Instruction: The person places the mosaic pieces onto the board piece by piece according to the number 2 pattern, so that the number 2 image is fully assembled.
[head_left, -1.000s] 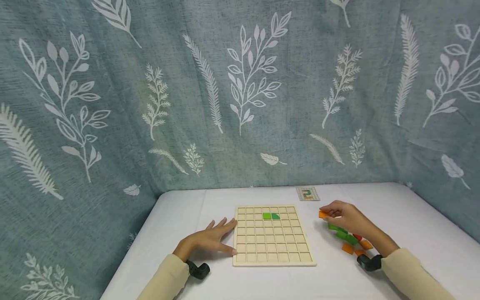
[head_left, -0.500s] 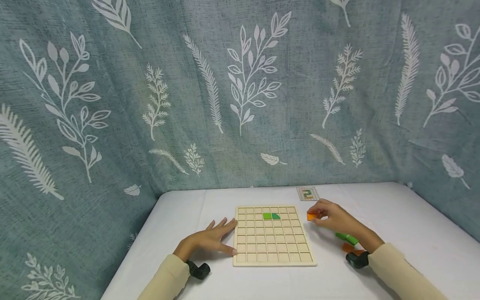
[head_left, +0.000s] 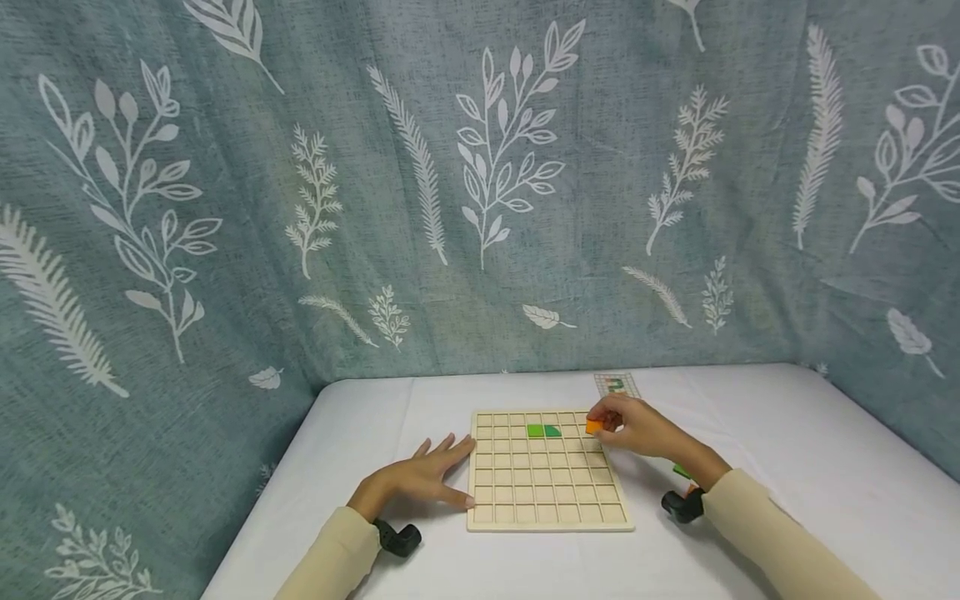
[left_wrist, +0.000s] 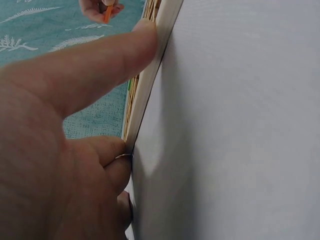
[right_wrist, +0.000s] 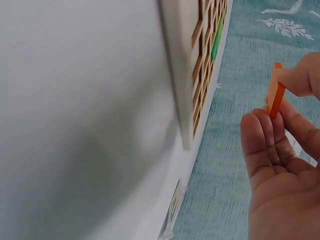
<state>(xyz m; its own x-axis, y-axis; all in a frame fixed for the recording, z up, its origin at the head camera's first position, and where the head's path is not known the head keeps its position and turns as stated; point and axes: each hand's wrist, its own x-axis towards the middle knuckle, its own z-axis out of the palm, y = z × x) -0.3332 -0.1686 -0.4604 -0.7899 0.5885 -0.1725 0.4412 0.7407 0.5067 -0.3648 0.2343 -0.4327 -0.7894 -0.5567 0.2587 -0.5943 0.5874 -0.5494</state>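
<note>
A pale wooden grid board (head_left: 545, 492) lies on the white table. In one of its upper rows sit a light green square tile (head_left: 536, 431) and, beside it, a darker green tile (head_left: 552, 431) with one rounded corner. My left hand (head_left: 420, 481) rests at the board's left edge, fingers spread, its thumb touching the rim. Over the upper right corner of the board, my right hand (head_left: 637, 427) pinches an orange tile (head_left: 593, 426) between thumb and fingers. The right wrist view shows this orange tile (right_wrist: 275, 92) edge-on, held above the board.
A small pattern card (head_left: 617, 383) lies behind the board, partly covered by my right hand. Loose green tiles (head_left: 681, 471) and an orange one (head_left: 692, 489) show beside my right forearm, which hides others. A patterned curtain (head_left: 480, 192) hangs behind the table.
My right hand has carried the orange tile leftward from near the loose tiles to over the board's upper right corner. My left hand has stayed at the board's edge.
</note>
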